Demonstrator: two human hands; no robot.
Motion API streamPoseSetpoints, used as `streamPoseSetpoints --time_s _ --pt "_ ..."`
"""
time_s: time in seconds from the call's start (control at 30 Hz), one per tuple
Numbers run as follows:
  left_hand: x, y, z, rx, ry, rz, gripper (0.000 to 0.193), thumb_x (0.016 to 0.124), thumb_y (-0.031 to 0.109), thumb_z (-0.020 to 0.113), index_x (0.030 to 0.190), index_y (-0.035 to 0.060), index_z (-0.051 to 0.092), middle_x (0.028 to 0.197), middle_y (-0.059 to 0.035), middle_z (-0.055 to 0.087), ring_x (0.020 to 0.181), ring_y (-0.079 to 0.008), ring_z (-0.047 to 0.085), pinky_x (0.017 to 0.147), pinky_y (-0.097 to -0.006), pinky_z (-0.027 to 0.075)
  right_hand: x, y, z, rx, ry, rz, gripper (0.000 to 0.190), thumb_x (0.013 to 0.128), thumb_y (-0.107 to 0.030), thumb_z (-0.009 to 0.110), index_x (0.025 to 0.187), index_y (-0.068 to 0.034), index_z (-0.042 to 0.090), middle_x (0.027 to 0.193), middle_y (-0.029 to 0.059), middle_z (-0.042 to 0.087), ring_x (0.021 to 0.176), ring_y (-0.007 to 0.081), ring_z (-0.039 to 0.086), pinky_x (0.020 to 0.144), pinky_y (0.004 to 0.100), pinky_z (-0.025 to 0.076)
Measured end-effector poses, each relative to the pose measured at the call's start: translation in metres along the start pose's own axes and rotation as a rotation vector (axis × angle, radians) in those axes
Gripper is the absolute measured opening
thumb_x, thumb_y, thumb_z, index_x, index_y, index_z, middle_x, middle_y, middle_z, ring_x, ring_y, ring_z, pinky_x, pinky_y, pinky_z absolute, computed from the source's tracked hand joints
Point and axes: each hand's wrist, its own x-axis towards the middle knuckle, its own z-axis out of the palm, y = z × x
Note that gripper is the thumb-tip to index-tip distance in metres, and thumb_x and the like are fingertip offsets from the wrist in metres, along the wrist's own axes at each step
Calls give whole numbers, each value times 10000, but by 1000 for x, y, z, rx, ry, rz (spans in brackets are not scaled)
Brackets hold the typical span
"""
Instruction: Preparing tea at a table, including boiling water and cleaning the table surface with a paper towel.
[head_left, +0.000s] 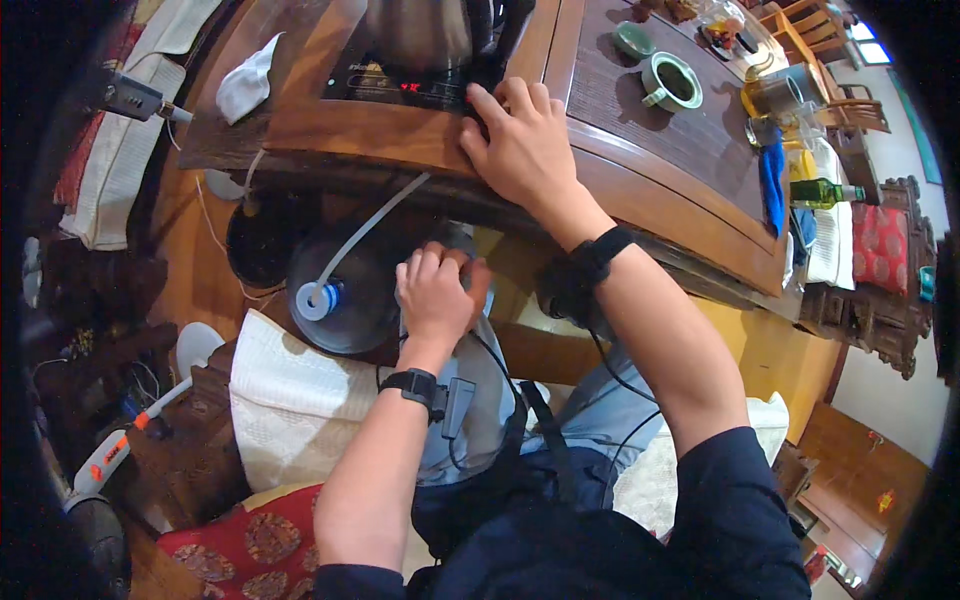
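Observation:
My right hand (525, 142) is at the front edge of a wooden tea table (375, 135), its index fingertip at the right end of a black touch control panel (367, 84) with a lit red display. A metal kettle (420, 34) stands just behind the panel. My left hand (439, 289) is lower, over my knee and below the table edge, with fingers bent; it seems to hold nothing. Left of it stands a large clear water bottle (352, 262) with a blue and white cap (316, 300) and a pale hose running up from it.
A crumpled white cloth (247, 81) lies at the table's left. To the right are a green bowl (634, 39), a pale green cup (675, 81) with dark contents, a glass pitcher (772, 94) and a blue cloth (771, 187). A dark bin (262, 240) stands beside the bottle.

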Motion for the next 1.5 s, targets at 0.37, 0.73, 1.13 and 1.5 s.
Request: streamPoseSetpoints --time_s 0.37,0.73,1.13,1.5 --pt "-2 -2 1 -11 34 -21 326 914 360 647 830 49 695 946 -130 634 938 -321 587 798 -439 423 -1 6 2 -18 13 -15 337 867 -326 632 1135 -128 682 1007 99 585 983 307 543 815 472 438" --pt "-1 -9 -1 70 71 23 309 923 347 629 842 58 702 933 -124 629 936 -317 587 790 -441 426 6 1 3 87 40 84 320 830 -283 657 1028 -48 568 993 147 586 959 336 559 817 466 458" --pt "-4 -11 5 148 -32 -4 147 846 267 642 830 134 702 933 -87 630 924 -310 588 762 -460 431 -2 8 -1 93 26 81 203 811 -269 668 793 -71 629 825 150 630 830 359 607 751 489 492" --pt "-19 -5 11 69 -17 -13 229 936 290 600 830 90 633 948 -78 592 952 -314 568 837 -449 423 -233 17 -125 380 -75 308 311 757 -103 709 1051 -20 652 1262 215 577 1199 412 547 1010 471 474"
